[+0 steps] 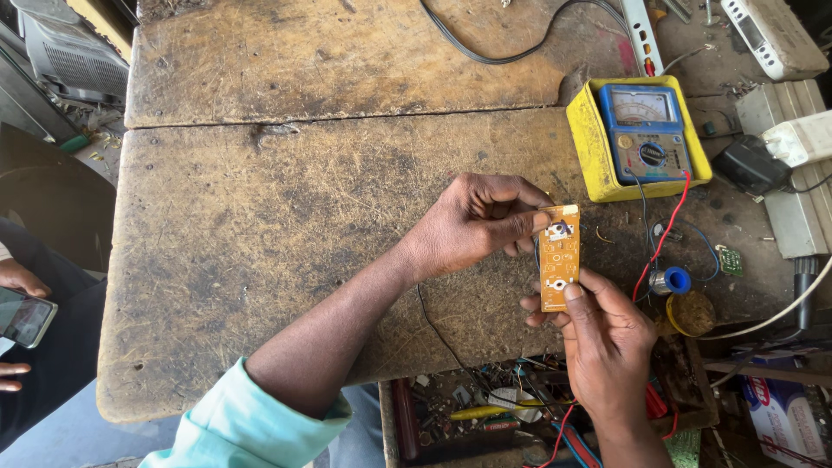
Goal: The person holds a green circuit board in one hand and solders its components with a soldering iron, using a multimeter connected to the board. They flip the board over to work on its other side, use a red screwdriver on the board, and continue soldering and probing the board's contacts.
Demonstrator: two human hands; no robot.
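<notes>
A small orange circuit board (559, 257) is held upright over the worn wooden workbench (286, 225). My left hand (472, 224) pinches its top end, thumb against a metal part there. My right hand (607, 342) grips its bottom end from below, thumb pressed on the lower solder spot. Both hands hold the board just in front of a yellow-cased analogue multimeter (640, 139), whose red lead (663, 238) and black lead trail down past the board.
A solder spool with a blue core (670, 280) and a small round tin (689, 312) lie right of the board. White power strips (776, 35), a black adapter (750, 165) and cables crowd the right. An open drawer of parts (485, 412) is below. Another person holds a phone (24, 316) at left.
</notes>
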